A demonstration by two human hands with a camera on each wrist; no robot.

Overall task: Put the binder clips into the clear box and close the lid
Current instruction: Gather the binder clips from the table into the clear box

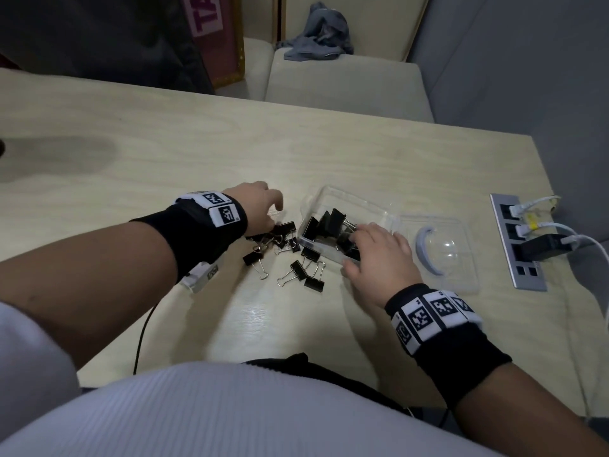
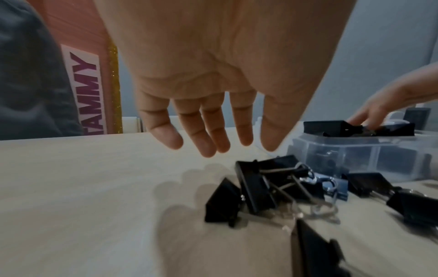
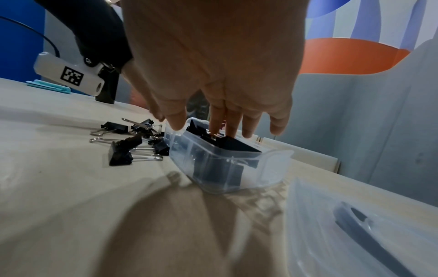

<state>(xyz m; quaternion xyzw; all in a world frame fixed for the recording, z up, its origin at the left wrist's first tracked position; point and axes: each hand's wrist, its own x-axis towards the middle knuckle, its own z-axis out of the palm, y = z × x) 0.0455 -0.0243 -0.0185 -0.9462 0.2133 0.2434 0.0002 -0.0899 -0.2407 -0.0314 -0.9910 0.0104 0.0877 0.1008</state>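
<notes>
Binder clips lie in a loose heap on the table toward its right half, just left of the clear box; roughly ten remain outside, several more inside, exact counts obscured. One box, one lid lying off to its right. Clips judged light, rigid, with slippery wire handles; best pinched across the black body. Left hand hovers released over the heap. Right hand, fingers extended, presses clips down inside the box
</notes>
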